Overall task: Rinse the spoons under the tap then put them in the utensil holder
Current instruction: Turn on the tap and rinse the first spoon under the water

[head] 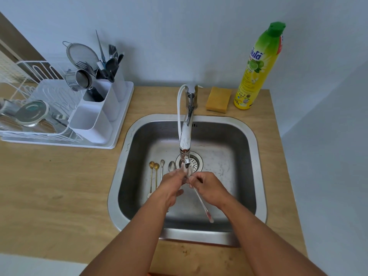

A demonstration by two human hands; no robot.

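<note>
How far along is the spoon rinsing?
Done: cannot tell; the white utensil holder already holds dark cutlery, none clearly from this batch. In hand: both hands hold one long white-handled spoon beneath the chrome tap spout. Left: four spoons on the steel sink floor, two gold, two silver, then racking them all.

wooden counter (49, 186), inset steel sink (256, 156), dish rack tray (111, 145), sponge (218, 99), soap bottle (256, 72)
</note>
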